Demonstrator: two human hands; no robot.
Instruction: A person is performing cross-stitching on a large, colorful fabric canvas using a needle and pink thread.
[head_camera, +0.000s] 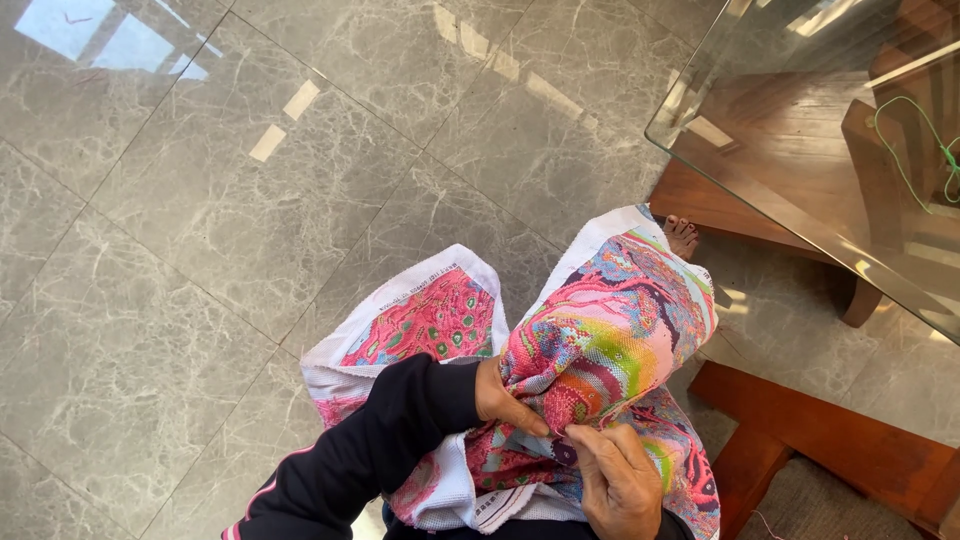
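A large cross-stitch canvas (620, 320), white-edged and filled with pink, green and multicoloured stitching, lies draped over my lap and knees. My left hand (503, 398), in a dark sleeve with a pink stripe, grips a bunched fold of the cloth from the left. My right hand (618, 480) pinches the fabric near the bottom centre, fingertips meeting the left thumb. Any needle between the fingers is too small to make out. A second part of the canvas (425, 320) hangs toward the floor at the left.
A glass tabletop (800, 150) on a wooden frame (830, 440) stands at the right, with a green thread (915, 140) lying on it. My bare toes (682, 236) show beyond the canvas. Grey marble floor tiles (200, 250) spread to the left.
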